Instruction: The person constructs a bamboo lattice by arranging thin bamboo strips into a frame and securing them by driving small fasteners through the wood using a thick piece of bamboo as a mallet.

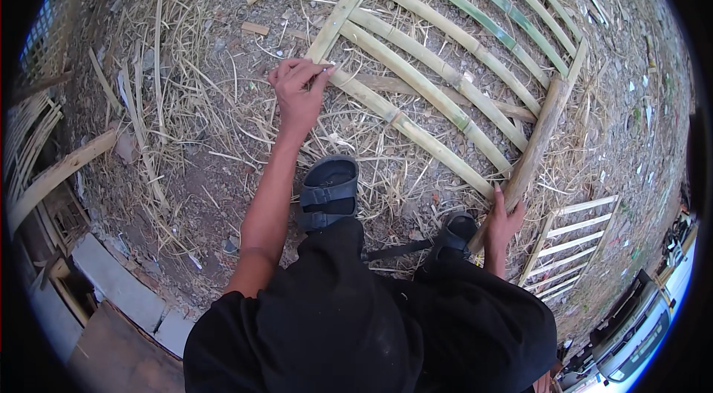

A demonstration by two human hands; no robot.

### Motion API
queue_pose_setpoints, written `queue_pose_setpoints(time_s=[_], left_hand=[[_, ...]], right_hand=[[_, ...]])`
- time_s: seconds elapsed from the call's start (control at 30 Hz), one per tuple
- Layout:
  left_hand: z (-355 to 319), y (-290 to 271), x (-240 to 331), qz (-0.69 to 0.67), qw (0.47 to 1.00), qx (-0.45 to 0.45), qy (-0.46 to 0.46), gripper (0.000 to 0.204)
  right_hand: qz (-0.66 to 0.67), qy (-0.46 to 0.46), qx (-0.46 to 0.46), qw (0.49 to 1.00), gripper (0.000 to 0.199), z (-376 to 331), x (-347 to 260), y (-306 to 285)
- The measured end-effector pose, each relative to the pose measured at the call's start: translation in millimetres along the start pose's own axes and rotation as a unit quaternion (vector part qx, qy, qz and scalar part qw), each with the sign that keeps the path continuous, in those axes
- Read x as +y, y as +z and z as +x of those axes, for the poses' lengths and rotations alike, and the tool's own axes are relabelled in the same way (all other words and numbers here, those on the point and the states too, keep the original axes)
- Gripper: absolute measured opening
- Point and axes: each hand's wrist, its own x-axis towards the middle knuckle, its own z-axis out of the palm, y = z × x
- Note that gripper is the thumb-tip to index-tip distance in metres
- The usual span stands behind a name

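A frame of split bamboo slats lies on the ground ahead of me, the slats running side by side between a flat bamboo crosspiece on the left and a round wooden pole on the right. At the near left corner, my left hand pinches at the slat's end; something tiny and pale shows at its fingertips, too small to name. My right hand is closed around the near end of the pole, beside the nearest slat's right end. Part of that grip is hidden.
My sandalled feet stand just below the frame. Bamboo shavings litter the soil. A smaller slatted frame lies at the right. Planks and pale blocks are at the left; a vehicle stands at the lower right.
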Motion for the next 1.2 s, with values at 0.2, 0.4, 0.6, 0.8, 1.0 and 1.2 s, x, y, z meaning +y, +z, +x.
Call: queue_pose_setpoints(time_s=[0.2,0.4,0.6,0.8,1.0,1.2], left_hand=[[-7,19,-10,-0.165,0.972,0.054,-0.157,0.010],[-7,14,-13,-0.283,0.920,0.106,-0.249,0.011],[-16,5,-16,-0.256,0.948,0.099,-0.159,0.013],[-11,6,-6,-0.141,0.984,0.025,-0.106,0.013],[-12,10,-5,-0.112,0.988,0.025,-0.102,0.012],[-14,17,-13,-0.092,0.990,0.075,-0.072,0.017]], right_hand=[[-0.018,0.007,-0.003,1.000,0.045,1,3,0],[-0.023,-0.004,0.001,1.000,0.044,3,4,1],[-0.014,0.017,-0.003,1.000,0.043,4,3,1],[-0.013,0.025,-0.007,1.000,0.043,4,7,1],[-0.022,-0.009,-0.003,1.000,0.043,3,5,1],[-0.002,0.001,-0.009,1.000,0.043,2,1,3]])
